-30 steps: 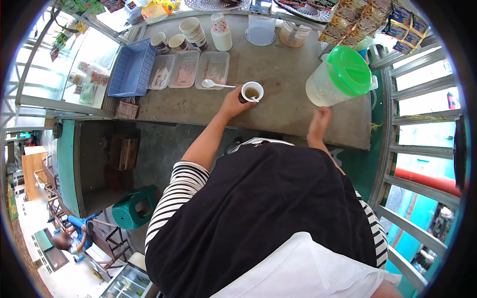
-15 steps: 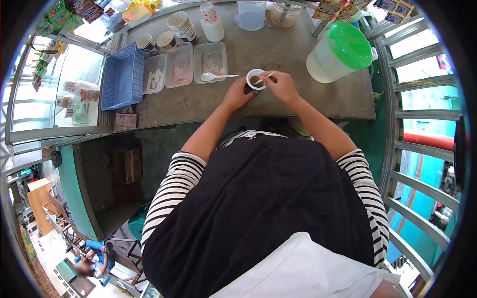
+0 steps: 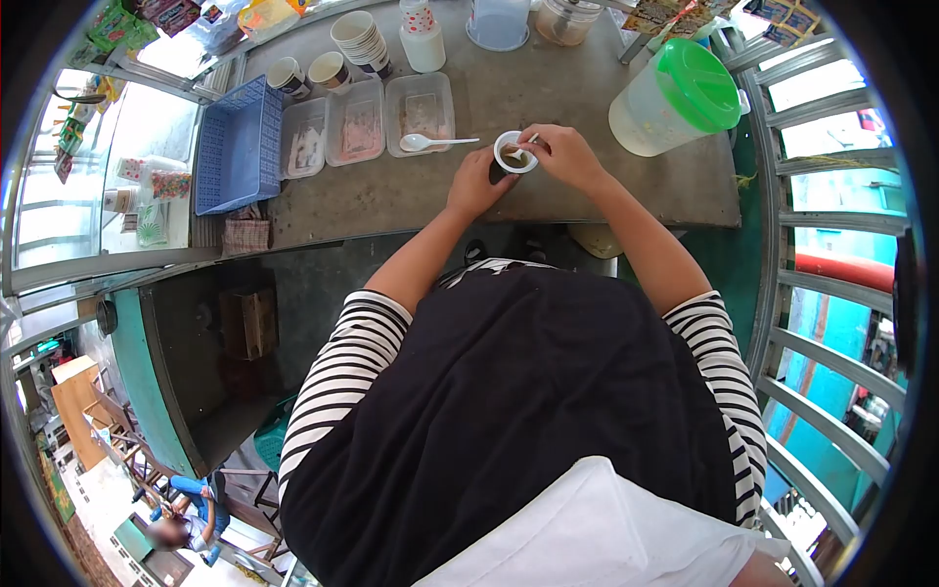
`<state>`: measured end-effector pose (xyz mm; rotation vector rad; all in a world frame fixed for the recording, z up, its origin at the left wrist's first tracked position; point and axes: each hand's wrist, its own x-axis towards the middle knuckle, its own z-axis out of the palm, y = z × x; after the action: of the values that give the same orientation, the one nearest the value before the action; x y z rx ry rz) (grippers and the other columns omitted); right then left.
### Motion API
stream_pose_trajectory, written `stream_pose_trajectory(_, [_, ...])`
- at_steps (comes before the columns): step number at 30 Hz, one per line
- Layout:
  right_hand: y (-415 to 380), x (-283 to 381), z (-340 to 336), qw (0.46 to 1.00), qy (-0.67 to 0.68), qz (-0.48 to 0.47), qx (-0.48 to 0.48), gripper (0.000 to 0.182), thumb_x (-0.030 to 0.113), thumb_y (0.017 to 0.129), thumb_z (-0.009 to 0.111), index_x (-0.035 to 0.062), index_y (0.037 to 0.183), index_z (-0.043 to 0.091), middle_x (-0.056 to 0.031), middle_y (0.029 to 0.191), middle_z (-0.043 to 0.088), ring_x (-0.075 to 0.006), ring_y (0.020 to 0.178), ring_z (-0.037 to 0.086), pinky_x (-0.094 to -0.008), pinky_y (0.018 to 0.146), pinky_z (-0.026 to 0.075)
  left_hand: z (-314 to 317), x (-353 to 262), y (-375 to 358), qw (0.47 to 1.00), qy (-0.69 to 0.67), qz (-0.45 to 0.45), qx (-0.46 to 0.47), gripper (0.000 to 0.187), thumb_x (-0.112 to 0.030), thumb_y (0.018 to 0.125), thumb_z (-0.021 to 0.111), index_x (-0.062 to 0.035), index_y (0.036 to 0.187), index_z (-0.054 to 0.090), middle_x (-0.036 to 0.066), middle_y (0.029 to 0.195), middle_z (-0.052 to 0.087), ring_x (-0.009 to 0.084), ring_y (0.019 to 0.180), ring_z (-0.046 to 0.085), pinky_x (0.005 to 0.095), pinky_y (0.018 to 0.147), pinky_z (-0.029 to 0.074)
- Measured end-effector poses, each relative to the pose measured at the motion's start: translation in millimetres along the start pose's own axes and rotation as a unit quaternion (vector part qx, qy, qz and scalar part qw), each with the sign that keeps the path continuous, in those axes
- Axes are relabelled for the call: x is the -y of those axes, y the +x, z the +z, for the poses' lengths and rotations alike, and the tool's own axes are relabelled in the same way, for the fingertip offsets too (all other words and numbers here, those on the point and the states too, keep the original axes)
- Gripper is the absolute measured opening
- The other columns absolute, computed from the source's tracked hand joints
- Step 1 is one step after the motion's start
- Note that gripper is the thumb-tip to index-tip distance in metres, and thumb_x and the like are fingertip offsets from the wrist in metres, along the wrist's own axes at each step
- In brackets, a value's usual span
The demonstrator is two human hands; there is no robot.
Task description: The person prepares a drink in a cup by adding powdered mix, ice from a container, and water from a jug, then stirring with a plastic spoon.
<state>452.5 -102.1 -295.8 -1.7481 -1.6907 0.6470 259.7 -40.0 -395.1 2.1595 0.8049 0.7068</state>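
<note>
A small paper cup with a white rim and brown liquid inside stands near the front of the counter. My left hand is wrapped round its left side. Above the cup, my right hand pinches a white plastic spoon whose lower end dips into the liquid. Another white spoon lies across the rim of the nearest clear tub, its handle pointing toward the cup. The fingertips of my right hand are partly hidden behind the hand itself.
Left of the cup are two more tubs with powder residue, a blue basket and stacked paper cups. A green-lidded pitcher stands at right. Behind are a white bottle and clear containers. A seated person is at lower left.
The spoon in my right hand has shifted inside the cup, and the cup appears slightly more tilted. The whole view has moved a little; both hands keep their holds.
</note>
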Motion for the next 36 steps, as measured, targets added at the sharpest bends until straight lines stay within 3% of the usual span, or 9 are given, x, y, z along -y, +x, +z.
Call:
stream_pose_trajectory(7, [-12.1, -3.2, 3.1, 0.994, -0.065, -0.081, -0.029, 0.015, 0.017, 0.094, 0.060, 0.0072, 0.101, 0.069, -0.0144, 0.095, 0.071, -0.0349, 0.088, 0.067, -0.0434, 0.075, 0.052, 0.9, 4.2, 0.2, 1.000, -0.004, -0.003, 0.005, 0.059, -0.029, 0.077, 0.080, -0.0067, 0.128, 0.058, 0.017, 0.121, 0.065, 0.0373, 0.116, 0.058, 0.0458, 0.099, 0.046])
stream_pose_trajectory(10, [-14.1, -1.9, 13.6, 0.993, -0.021, -0.103, -0.046, 0.014, 0.017, 0.094, 0.060, 0.0090, 0.101, 0.069, -0.0141, 0.093, 0.071, -0.0354, 0.086, 0.067, -0.0444, 0.074, 0.052, 3.8, 8.5, -0.7, 0.999, 0.010, 0.027, -0.018, 0.059, -0.033, 0.077, 0.081, -0.0056, 0.124, 0.060, 0.015, 0.119, 0.065, 0.0357, 0.110, 0.060, 0.0439, 0.094, 0.048])
stream_pose_trajectory(16, [-16.2, 6.6, 10.7, 0.996, -0.080, -0.013, -0.040, 0.012, 0.017, 0.093, 0.059, 0.0125, 0.101, 0.067, -0.0132, 0.090, 0.070, -0.0357, 0.083, 0.067, -0.0451, 0.070, 0.051, 4.3, 10.5, -0.5, 0.999, 0.001, 0.031, -0.017, 0.058, -0.032, 0.077, 0.081, -0.0053, 0.124, 0.061, 0.016, 0.118, 0.066, 0.0351, 0.109, 0.060, 0.0434, 0.093, 0.048])
stream_pose_trajectory(22, [-13.4, 17.0, 15.8, 0.996, -0.043, -0.022, -0.080, 0.010, 0.017, 0.094, 0.058, 0.0122, 0.098, 0.065, -0.0125, 0.090, 0.069, -0.0355, 0.084, 0.067, -0.0450, 0.071, 0.051, 2.4, 8.8, 0.3, 0.999, 0.010, 0.039, -0.017, 0.059, -0.032, 0.077, 0.081, -0.0049, 0.125, 0.060, 0.015, 0.114, 0.066, 0.0340, 0.105, 0.060, 0.0433, 0.091, 0.049])
stream_pose_trajectory(24, [-12.3, 15.2, 11.6, 0.995, -0.060, -0.031, -0.079, 0.010, 0.016, 0.094, 0.058, 0.0126, 0.099, 0.066, -0.0121, 0.091, 0.070, -0.0354, 0.085, 0.067, -0.0450, 0.072, 0.052, 0.5, 6.4, -0.6, 1.000, -0.011, 0.000, 0.015, 0.063, -0.029, 0.078, 0.080, -0.0070, 0.131, 0.056, 0.017, 0.121, 0.064, 0.0374, 0.115, 0.058, 0.0458, 0.099, 0.046])
stream_pose_trajectory(27, [-16.3, 14.1, 10.5, 0.993, -0.092, -0.040, -0.068, 0.012, 0.015, 0.093, 0.057, 0.0132, 0.100, 0.066, -0.0113, 0.093, 0.070, -0.0351, 0.086, 0.067, -0.0449, 0.074, 0.052, 1.0, 5.9, 0.2, 1.000, -0.004, 0.018, 0.000, 0.059, -0.030, 0.077, 0.081, -0.0047, 0.126, 0.059, 0.015, 0.116, 0.065, 0.0351, 0.107, 0.060, 0.0437, 0.093, 0.048])
stream_pose_trajectory(31, [-16.5, 14.1, 16.3, 0.996, -0.043, -0.034, -0.075, 0.013, 0.015, 0.093, 0.057, 0.0132, 0.100, 0.067, -0.0114, 0.093, 0.070, -0.0352, 0.087, 0.067, -0.0447, 0.075, 0.052, 0.2, 5.8, 0.4, 1.000, 0.005, 0.027, -0.003, 0.059, -0.030, 0.077, 0.081, -0.0046, 0.127, 0.059, 0.016, 0.119, 0.065, 0.0360, 0.110, 0.059, 0.0445, 0.094, 0.048])
stream_pose_trajectory(36, [-14.5, 11.8, 12.2, 0.992, -0.082, -0.052, -0.075, 0.014, 0.013, 0.092, 0.057, 0.0129, 0.100, 0.068, -0.0109, 0.093, 0.070, -0.0345, 0.085, 0.067, -0.0440, 0.075, 0.053, 0.7, 6.0, 0.7, 0.999, 0.008, 0.037, -0.009, 0.060, -0.029, 0.077, 0.081, -0.0049, 0.126, 0.059, 0.016, 0.121, 0.064, 0.0366, 0.111, 0.059, 0.0452, 0.096, 0.047])
